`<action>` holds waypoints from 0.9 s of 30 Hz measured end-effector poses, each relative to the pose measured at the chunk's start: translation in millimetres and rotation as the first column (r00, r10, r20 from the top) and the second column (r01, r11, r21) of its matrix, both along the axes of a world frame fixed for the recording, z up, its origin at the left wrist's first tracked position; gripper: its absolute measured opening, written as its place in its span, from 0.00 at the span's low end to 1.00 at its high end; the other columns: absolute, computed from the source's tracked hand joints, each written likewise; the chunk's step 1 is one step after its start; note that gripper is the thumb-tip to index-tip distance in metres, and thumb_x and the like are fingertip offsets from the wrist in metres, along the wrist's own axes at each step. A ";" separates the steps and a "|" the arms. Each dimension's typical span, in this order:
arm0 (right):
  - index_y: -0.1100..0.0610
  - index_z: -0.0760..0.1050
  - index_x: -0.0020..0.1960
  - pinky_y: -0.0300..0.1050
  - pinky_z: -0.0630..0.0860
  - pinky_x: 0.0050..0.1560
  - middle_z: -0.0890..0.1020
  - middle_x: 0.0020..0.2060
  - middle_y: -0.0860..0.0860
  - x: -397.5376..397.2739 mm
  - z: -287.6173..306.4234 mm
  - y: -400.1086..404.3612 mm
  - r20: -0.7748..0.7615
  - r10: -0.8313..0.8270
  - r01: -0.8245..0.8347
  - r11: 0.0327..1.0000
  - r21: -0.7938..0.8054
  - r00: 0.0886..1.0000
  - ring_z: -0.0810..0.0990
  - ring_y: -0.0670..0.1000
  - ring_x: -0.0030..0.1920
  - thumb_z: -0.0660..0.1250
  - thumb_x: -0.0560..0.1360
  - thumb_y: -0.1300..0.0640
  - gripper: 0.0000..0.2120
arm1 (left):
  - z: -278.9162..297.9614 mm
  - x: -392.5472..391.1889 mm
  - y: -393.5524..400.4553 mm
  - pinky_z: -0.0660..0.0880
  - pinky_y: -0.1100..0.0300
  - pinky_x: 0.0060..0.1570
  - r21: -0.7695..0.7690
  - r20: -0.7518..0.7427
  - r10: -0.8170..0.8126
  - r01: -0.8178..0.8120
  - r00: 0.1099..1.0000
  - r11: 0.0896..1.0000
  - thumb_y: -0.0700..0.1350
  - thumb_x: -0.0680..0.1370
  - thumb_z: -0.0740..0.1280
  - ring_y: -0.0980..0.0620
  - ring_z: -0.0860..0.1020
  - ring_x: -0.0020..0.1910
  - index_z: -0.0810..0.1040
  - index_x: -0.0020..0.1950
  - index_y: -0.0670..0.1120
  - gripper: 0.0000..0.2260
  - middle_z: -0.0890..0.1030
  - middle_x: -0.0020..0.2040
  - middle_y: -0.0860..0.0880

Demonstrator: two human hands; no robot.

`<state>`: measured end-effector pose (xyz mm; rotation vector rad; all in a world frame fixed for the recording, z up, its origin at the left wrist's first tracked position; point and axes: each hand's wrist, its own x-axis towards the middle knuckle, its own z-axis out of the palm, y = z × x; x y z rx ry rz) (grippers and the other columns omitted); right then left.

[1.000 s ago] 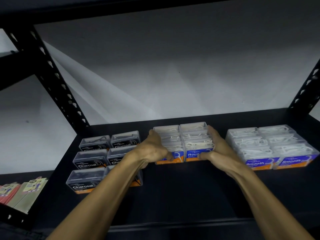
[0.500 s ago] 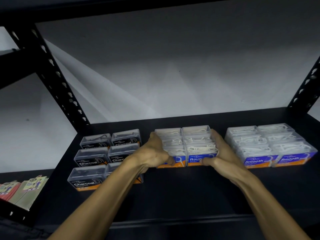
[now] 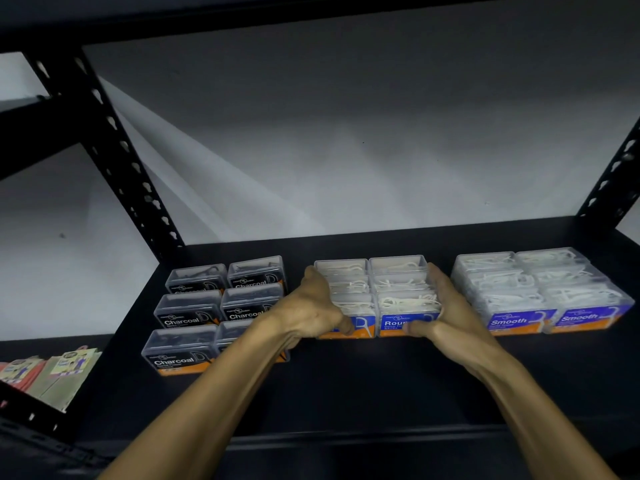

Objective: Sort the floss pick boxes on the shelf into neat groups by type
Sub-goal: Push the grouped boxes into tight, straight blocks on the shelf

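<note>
Three groups of clear floss pick boxes stand on the black shelf point(image 3: 346, 386). The Charcoal boxes point(image 3: 188, 306) with black labels are on the left, in two columns. Blue-and-orange Round boxes point(image 3: 398, 282) with white picks fill the middle, and Smooth boxes point(image 3: 540, 289) sit on the right. My left hand point(image 3: 311, 306) lies against the left side of the Round group, thumb on the front label. My right hand point(image 3: 446, 313) presses the group's right side, its thumb across the front. My left forearm hides part of the front right Charcoal box.
Perforated black uprights stand at the back left point(image 3: 114, 150) and back right point(image 3: 613, 181), with a beam overhead. Several flat card packets point(image 3: 52, 372) lie on a lower level at far left. Bare shelf runs along the front edge.
Both hands stay pressed against the sides of the Round group. The view has shifted slightly, and the boxes show no clear movement.
</note>
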<state>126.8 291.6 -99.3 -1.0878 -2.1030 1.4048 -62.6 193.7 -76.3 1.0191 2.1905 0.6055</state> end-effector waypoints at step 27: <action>0.49 0.36 0.77 0.35 0.54 0.65 0.52 0.76 0.44 6.1 13.5 2.8 0.144 0.062 -0.090 0.975 0.203 0.988 0.53 0.39 0.71 0.77 0.66 0.58 0.58 | 28.0 -2.4 -3.7 0.61 0.50 0.73 -0.087 -0.055 -0.048 0.043 0.997 0.995 0.51 0.64 0.80 0.44 0.59 0.76 0.27 0.75 0.47 0.65 0.51 0.80 0.45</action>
